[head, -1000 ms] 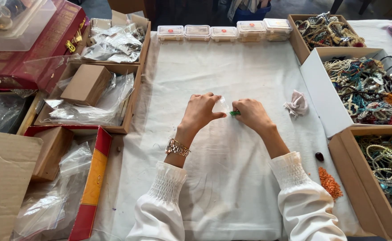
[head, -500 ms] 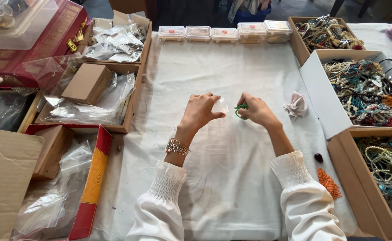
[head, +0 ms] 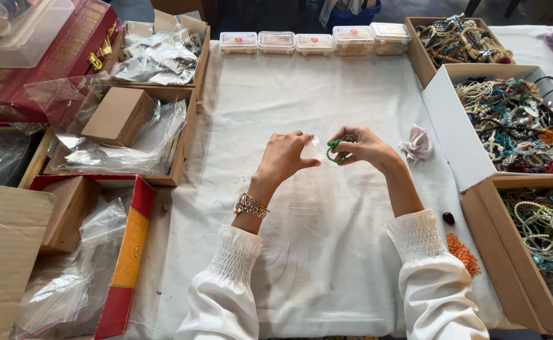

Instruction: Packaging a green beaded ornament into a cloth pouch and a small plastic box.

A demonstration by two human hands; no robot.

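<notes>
The left hand (head: 284, 157) is pinching a small clear plastic bag (head: 315, 150) between thumb and fingertips over the middle of the white cloth (head: 327, 252). At its three o'clock, the right hand (head: 364, 146) is gripping a green bead bracelet (head: 335, 148), just beside the bag. A crumpled pink cloth (head: 417, 143) is lying at the right hand's three o'clock.

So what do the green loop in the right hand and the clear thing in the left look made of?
The small green beaded loop in the right hand looks like glossy beads, glass or stone, unclear which. The small clear bag held by the left hand seems thin see-through plastic film.
</notes>
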